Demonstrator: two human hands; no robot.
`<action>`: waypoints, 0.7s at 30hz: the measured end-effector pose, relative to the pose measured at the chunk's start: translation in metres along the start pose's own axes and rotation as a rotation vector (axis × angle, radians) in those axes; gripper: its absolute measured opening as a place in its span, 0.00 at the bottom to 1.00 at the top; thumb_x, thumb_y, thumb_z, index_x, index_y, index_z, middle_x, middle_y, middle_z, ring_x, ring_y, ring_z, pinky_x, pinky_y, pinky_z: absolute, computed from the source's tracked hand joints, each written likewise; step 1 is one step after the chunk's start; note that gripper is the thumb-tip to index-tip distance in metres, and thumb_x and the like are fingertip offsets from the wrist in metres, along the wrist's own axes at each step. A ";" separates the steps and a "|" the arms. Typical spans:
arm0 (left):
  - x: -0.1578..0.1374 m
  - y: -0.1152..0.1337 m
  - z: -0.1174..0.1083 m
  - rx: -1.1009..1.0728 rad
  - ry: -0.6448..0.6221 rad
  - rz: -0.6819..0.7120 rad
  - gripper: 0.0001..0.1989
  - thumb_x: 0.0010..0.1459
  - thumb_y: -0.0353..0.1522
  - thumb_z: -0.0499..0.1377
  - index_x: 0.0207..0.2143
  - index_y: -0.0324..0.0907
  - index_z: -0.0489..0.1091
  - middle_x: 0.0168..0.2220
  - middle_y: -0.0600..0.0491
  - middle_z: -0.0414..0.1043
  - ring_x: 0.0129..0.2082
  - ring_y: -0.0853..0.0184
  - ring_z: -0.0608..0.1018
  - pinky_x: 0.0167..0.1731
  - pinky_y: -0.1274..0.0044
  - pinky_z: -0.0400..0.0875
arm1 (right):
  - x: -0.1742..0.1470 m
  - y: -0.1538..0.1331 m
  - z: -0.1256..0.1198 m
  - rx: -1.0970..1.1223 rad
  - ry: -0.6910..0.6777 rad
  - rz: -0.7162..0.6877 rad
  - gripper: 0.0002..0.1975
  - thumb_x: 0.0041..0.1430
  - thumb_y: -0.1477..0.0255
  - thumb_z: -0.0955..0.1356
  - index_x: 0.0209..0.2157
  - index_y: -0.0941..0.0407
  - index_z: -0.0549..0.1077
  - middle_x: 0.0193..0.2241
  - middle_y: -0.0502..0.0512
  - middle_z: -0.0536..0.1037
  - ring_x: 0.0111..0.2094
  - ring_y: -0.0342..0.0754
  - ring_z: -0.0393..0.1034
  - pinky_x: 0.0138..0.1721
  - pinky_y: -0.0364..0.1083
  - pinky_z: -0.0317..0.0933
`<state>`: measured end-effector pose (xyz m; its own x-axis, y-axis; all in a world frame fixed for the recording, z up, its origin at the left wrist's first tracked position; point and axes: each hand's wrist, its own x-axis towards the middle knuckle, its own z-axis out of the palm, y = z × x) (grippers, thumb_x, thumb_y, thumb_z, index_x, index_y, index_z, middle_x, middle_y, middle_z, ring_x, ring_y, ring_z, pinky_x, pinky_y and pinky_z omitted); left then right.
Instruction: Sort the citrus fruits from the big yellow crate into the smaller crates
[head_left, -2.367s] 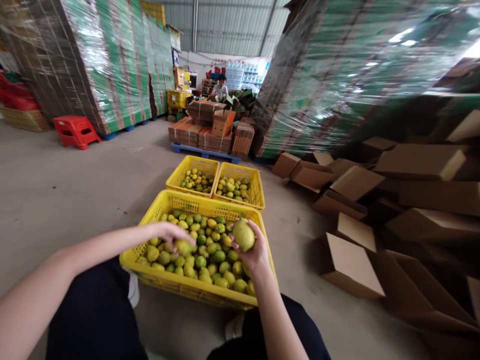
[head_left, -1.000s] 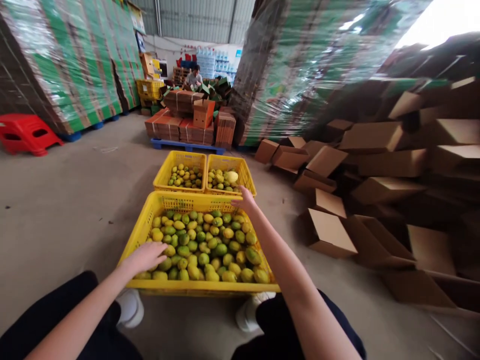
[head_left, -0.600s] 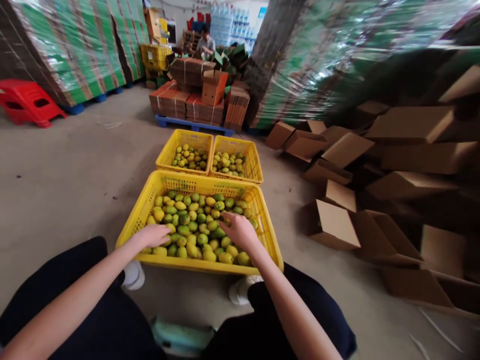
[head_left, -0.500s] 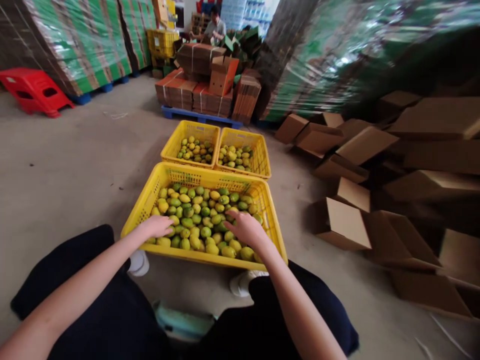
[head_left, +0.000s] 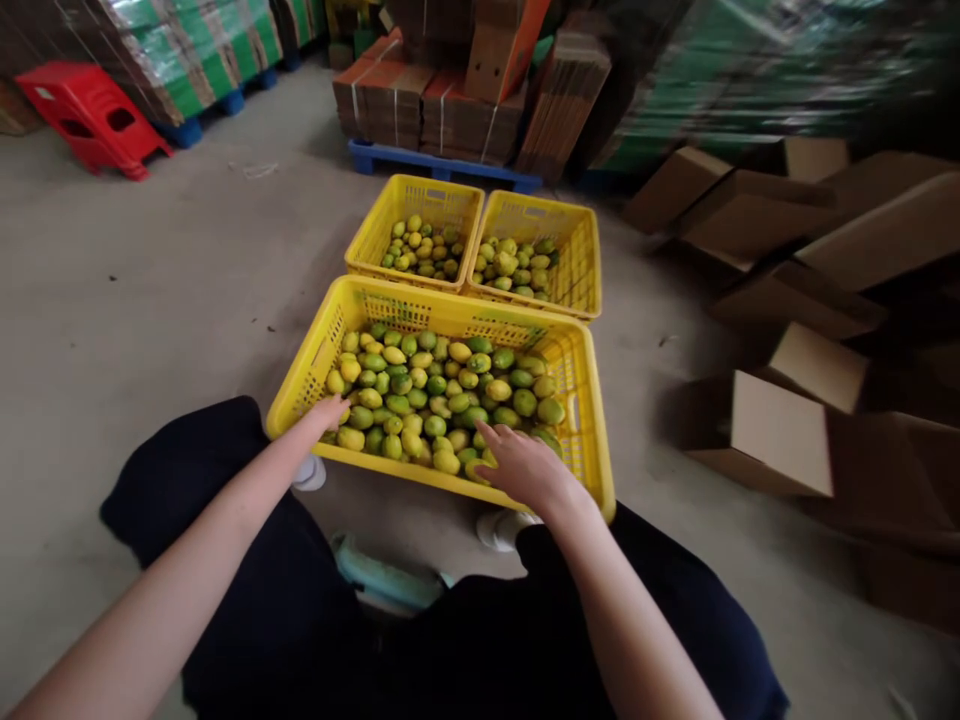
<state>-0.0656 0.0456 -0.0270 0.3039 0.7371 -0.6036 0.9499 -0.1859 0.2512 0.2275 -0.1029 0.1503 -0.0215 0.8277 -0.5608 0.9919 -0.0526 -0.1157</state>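
A large yellow plastic crate (head_left: 442,300) stands between my knees, its bottom covered with lemons (head_left: 435,385) in shades of yellow and green. My left hand (head_left: 330,410) reaches over the near left corner, fingers stretched toward the lemons along that wall; the fingertips are partly lost among the fruit. Over the near right part of the pile is my right hand (head_left: 529,465), palm down with fingers apart. I see no lemon lifted in either hand. Whether the right fingertips touch the lemons below is hard to make out.
Two smaller yellow crates, left (head_left: 364,235) and right (head_left: 589,265), also hold lemons and stand against the far side. Behind them, bundled flat cardboard (head_left: 390,100) lies on a blue pallet (head_left: 442,165). Open cartons (head_left: 780,430) crowd the right; a red stool (head_left: 94,115) stands left.
My view has tilted down, and the crates look closer. My left hand has shifted toward the crate's left wall. My right hand has drawn back toward the near right edge.
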 end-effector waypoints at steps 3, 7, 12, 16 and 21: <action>0.001 -0.002 -0.002 -0.105 0.047 -0.026 0.16 0.45 0.23 0.65 0.39 0.33 0.69 0.48 0.43 0.72 0.48 0.55 0.76 0.50 0.71 0.67 | 0.003 0.002 0.000 0.018 0.004 -0.014 0.32 0.60 0.68 0.67 0.64 0.58 0.61 0.53 0.72 0.73 0.52 0.66 0.71 0.49 0.56 0.62; 0.000 0.007 -0.021 -0.282 0.116 -0.024 0.18 0.46 0.28 0.67 0.40 0.33 0.68 0.45 0.44 0.74 0.49 0.55 0.75 0.50 0.72 0.67 | 0.004 -0.001 -0.003 0.098 0.053 -0.019 0.31 0.58 0.69 0.69 0.63 0.56 0.63 0.52 0.70 0.74 0.52 0.66 0.71 0.50 0.58 0.62; -0.029 0.072 -0.068 -0.558 0.153 0.230 0.31 0.50 0.38 0.67 0.55 0.38 0.64 0.51 0.46 0.72 0.50 0.60 0.75 0.50 0.73 0.69 | 0.026 -0.017 -0.012 0.816 0.367 -0.006 0.31 0.55 0.63 0.72 0.59 0.55 0.65 0.58 0.69 0.68 0.59 0.68 0.62 0.53 0.60 0.61; -0.073 0.138 -0.112 -0.921 0.146 0.620 0.33 0.46 0.37 0.70 0.54 0.40 0.65 0.52 0.45 0.71 0.54 0.57 0.72 0.54 0.66 0.65 | 0.044 -0.028 -0.031 1.571 0.283 -0.053 0.26 0.62 0.51 0.62 0.54 0.52 0.66 0.49 0.60 0.75 0.44 0.57 0.74 0.33 0.51 0.72; -0.057 0.162 -0.128 -1.074 0.342 0.400 0.18 0.61 0.40 0.54 0.47 0.37 0.70 0.45 0.47 0.75 0.49 0.62 0.76 0.50 0.69 0.68 | 0.034 -0.009 -0.047 2.309 0.043 -0.187 0.17 0.59 0.57 0.65 0.34 0.59 0.72 0.26 0.56 0.76 0.21 0.44 0.69 0.11 0.36 0.55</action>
<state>0.0615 0.0566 0.1450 0.3740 0.9158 -0.1466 0.1960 0.0765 0.9776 0.2239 -0.0485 0.1709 -0.0309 0.9028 -0.4290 -0.7658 -0.2972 -0.5703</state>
